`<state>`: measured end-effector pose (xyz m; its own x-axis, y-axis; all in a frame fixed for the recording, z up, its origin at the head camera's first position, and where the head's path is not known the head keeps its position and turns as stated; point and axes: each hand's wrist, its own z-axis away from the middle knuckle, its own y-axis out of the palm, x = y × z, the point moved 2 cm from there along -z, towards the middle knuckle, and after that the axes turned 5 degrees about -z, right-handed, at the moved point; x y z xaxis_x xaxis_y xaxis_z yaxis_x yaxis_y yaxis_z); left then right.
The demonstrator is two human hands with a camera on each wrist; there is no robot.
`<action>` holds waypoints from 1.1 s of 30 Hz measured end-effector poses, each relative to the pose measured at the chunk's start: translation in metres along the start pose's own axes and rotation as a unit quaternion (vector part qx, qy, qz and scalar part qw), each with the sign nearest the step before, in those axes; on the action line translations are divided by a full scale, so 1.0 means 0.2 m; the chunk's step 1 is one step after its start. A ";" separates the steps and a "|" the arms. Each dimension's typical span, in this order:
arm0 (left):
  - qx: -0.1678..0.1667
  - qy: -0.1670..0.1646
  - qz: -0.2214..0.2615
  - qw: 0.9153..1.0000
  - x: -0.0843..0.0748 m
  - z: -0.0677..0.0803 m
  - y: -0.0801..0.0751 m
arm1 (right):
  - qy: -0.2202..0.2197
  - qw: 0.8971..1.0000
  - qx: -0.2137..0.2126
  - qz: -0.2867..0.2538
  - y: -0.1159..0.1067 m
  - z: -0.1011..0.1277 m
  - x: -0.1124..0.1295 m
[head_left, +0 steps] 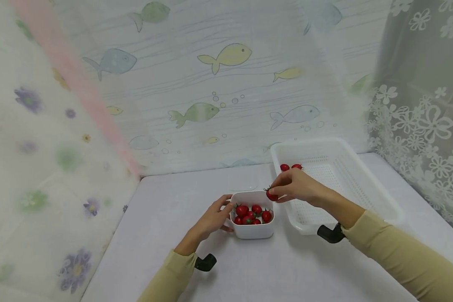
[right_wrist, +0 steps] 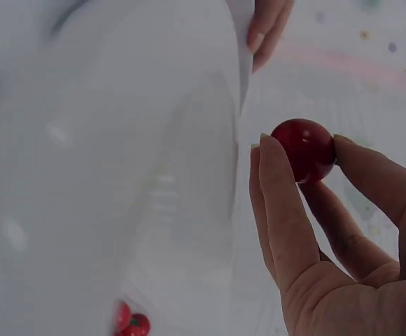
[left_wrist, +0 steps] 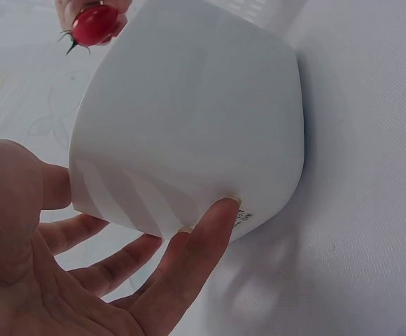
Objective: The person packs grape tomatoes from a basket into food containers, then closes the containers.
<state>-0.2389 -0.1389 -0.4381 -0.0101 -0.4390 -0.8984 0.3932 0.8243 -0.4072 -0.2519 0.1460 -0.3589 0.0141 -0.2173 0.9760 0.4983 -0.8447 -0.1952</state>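
My left hand [head_left: 216, 214] holds the left side of a small white container [head_left: 253, 232], its fingers spread along the outer wall and a corner. Inside the container lie several red cherry tomatoes [head_left: 248, 214] with green stems. Between thumb and fingertips, my right hand [head_left: 295, 184] pinches another cherry tomato [right_wrist: 303, 150] just over the container's right rim. That same held tomato [left_wrist: 94, 25] shows its green calyx at the top of the left wrist view. The fingertips of my left hand appear at the top of the right wrist view.
To the right stands a large white perforated basket [head_left: 366, 174], partly under my right forearm. Two tomatoes [head_left: 285, 167] sit at its far left corner. Behind the small container lies a clear flat piece [head_left: 245, 188]. A fish-patterned curtain [head_left: 226, 88] hangs along the table's back edge.
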 end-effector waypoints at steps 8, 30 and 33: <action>0.000 -0.001 0.002 1.000 -0.01 0.00 0.00 | -0.028 0.999 -0.036 0.007 0.14 0.01 -0.04; 0.005 -0.001 0.005 1.000 0.01 0.00 0.00 | -0.057 0.974 -0.114 0.190 0.38 -0.10 -0.10; 0.006 -0.001 0.006 1.000 0.01 0.00 0.00 | -0.057 0.969 -0.124 0.206 0.40 -0.12 -0.12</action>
<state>-0.2383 -0.1399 -0.4392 -0.0031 -0.4300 -0.9028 0.4047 0.8251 -0.3943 -0.2325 0.0721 -0.3994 0.2693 -0.5172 0.8124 0.2067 -0.7929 -0.5733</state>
